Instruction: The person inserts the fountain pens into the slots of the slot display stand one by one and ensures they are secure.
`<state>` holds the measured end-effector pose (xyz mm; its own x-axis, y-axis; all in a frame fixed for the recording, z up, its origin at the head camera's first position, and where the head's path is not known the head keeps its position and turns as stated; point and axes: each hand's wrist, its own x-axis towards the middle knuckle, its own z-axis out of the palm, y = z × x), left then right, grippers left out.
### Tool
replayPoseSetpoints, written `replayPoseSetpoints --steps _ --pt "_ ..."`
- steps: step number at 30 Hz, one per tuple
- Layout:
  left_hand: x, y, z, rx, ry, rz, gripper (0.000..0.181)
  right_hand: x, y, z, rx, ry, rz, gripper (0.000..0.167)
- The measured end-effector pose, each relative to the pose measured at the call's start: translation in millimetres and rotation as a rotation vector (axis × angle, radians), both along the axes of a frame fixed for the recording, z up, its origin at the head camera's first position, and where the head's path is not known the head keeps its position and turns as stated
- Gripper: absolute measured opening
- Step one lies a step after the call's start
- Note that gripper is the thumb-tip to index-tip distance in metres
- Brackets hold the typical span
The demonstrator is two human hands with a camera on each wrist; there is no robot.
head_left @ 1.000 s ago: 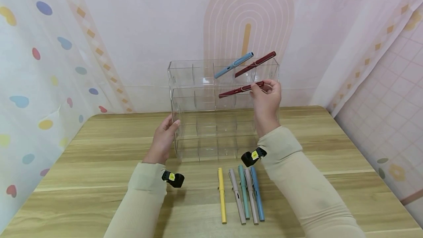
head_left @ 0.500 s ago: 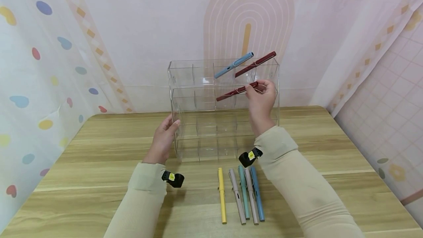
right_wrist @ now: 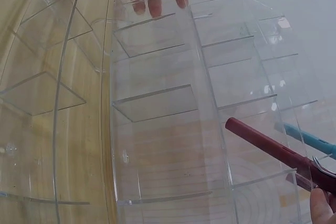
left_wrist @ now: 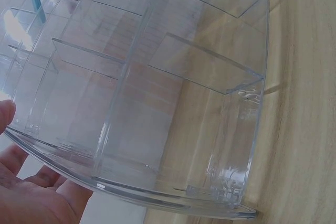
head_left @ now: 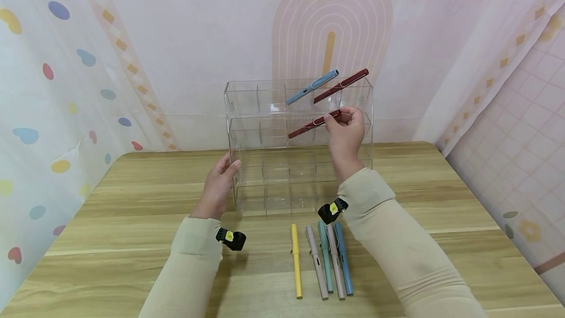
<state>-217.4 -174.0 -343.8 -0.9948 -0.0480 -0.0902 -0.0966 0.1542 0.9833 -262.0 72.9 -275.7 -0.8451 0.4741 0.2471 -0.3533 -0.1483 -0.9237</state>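
A clear tiered rack (head_left: 275,148) with divided compartments stands on the table. My left hand (head_left: 218,183) grips its left side, thumb in front; the left wrist view shows the fingers behind the side panel (left_wrist: 152,199). My right hand (head_left: 347,136) pinches a dark red pen (head_left: 311,125) near its upper end, tilted, its lower end at the second tier from the top. In the right wrist view this pen (right_wrist: 268,142) slants across the clear dividers. A light blue pen (head_left: 311,87) and another dark red pen (head_left: 342,85) lean in the top tier.
In front of the rack lie a yellow pen (head_left: 296,261), two greyish-purple pens (head_left: 317,262), a teal pen (head_left: 325,254) and a blue pen (head_left: 344,259) on the wooden table (head_left: 132,239). A patterned curtain (head_left: 198,38) hangs behind.
My right hand has moved a little left with the dark red pen, whose lower end has gone slightly down and left. My left hand and the rack have stayed in place.
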Motion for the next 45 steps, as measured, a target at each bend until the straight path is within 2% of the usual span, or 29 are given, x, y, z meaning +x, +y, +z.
replayPoseSetpoints --steps 18,30,34,38,42,45 --pt "-2.3 1.2 -1.3 0.014 0.005 -0.004 0.055 -2.2 0.8 -2.9 0.048 0.023 -0.003 0.028" --pt "-2.5 1.4 -1.4 0.006 0.000 0.000 0.054 -0.8 1.9 -3.6 0.057 -0.006 0.016 0.032" --pt "-2.6 1.7 -2.6 0.005 -0.002 0.001 0.055 4.3 5.7 -3.1 0.076 -0.019 0.035 0.036" --pt "-2.7 1.5 -3.1 0.004 -0.009 0.003 0.055 12.4 13.5 -3.6 0.090 0.008 0.050 0.039" --pt "-2.6 1.1 -2.2 -0.001 -0.005 0.005 0.056 22.9 22.2 -6.9 0.107 0.036 0.073 0.036" --pt "-2.1 1.2 -1.2 0.000 -0.004 0.008 0.055 31.8 28.1 -10.9 0.142 0.025 0.090 0.035"
